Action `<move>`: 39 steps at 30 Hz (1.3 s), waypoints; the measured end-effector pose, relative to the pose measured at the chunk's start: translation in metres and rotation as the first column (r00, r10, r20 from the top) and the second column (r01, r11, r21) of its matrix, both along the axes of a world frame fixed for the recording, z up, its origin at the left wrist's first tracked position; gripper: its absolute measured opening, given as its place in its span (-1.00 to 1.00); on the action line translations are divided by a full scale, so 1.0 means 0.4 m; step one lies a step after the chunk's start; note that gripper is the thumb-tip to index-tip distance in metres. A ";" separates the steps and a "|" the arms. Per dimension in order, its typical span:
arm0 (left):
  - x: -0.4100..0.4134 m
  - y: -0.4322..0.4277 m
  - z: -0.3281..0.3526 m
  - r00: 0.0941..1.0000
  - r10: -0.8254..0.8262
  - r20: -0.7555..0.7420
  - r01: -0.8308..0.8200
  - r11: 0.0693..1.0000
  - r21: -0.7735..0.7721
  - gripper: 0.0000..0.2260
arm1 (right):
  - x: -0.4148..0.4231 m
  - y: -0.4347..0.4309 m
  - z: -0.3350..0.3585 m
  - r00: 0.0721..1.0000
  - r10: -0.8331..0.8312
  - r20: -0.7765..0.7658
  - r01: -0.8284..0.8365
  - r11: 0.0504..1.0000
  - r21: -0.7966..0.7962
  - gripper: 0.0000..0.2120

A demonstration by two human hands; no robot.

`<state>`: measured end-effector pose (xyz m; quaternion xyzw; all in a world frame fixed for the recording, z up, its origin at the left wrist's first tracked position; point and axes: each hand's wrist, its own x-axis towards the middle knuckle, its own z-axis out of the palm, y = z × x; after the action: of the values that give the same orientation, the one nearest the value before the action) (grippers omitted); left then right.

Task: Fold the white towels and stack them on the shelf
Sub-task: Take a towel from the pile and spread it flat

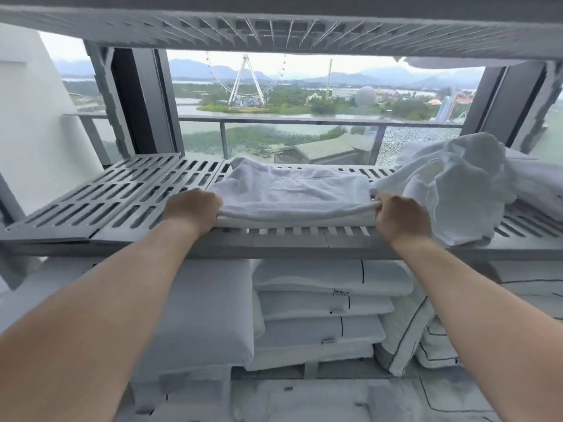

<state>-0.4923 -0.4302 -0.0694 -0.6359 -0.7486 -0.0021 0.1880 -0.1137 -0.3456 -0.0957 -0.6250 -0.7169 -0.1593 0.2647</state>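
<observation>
On the slatted grey shelf (91,202) a folded white towel (292,193) lies centred, its near corners pinched by the left hand (192,210) and right hand (400,216), with a crumpled towel heap (457,184) beside it and stacked pillows (323,312) filling the tier below.

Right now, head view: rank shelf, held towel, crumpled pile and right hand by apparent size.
1. shelf
2. held towel and crumpled pile: look alike, pile runs off frame, so unranked
3. right hand
</observation>
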 end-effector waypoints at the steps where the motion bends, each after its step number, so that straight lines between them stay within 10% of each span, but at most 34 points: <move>1: -0.009 -0.020 -0.003 1.000 -0.030 -0.002 0.030 0.999 0.013 -0.77 | 0.000 -0.033 -0.009 1.000 -0.002 -0.007 0.001 1.000 -0.014 -0.80; 14: -0.042 -0.166 0.004 0.957 -0.261 0.129 0.284 0.934 -0.217 -0.75 | 0.048 -0.255 -0.090 0.995 -0.100 0.027 0.102 0.991 -0.092 -0.66; 28: -0.014 0.043 -0.007 0.943 -0.246 0.225 0.224 0.967 0.118 -0.68 | -0.136 -0.088 0.014 0.980 0.094 -0.178 -0.110 0.991 -0.079 -0.71; 39: -0.108 0.333 0.015 0.950 0.275 0.149 -0.283 0.958 0.039 -0.73 | -0.439 0.279 0.087 0.904 0.373 -0.209 -0.398 0.913 -0.090 -0.76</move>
<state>-0.5353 -0.2970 -0.0634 -0.5160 -0.8420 -0.0433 0.1514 -0.2894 -0.2341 -0.0610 -0.4988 -0.8073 0.0029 0.3155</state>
